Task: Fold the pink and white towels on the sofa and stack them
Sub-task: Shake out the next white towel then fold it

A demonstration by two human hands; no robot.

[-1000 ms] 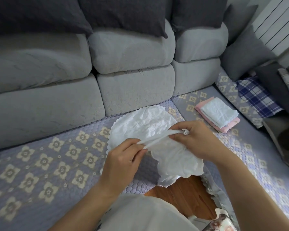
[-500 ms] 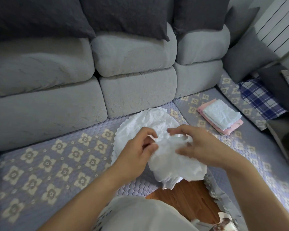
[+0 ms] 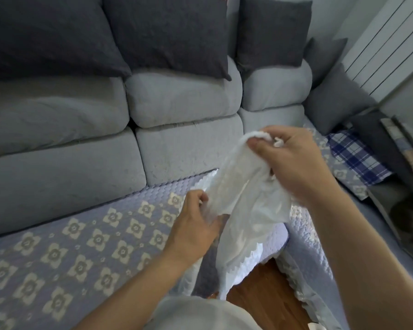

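Now, at the left of the sofa [image 3: 57,246], the quilted flowered seat cover is lying bare. Toward the middle, the left hand [image 3: 196,225] is pinching a lower edge of the white towel [image 3: 246,210], which a second ago was still partly spread on the seat and is now being lifted clear of it, hanging over the seat's front edge with its scalloped hem dangling toward the wooden floor. Further right and higher, the right hand [image 3: 293,160] is gripping a bunched upper corner, fingers curled round the cloth. Judging by this, the person is shaking the towel out to find its corners, so folding of this piece is only beginning. One white towel is counted in view; the folded pink-and-white stack that was showing near the seat's right corner is probably hidden behind the right hand now, though that cannot be confirmed. Two hands are working.
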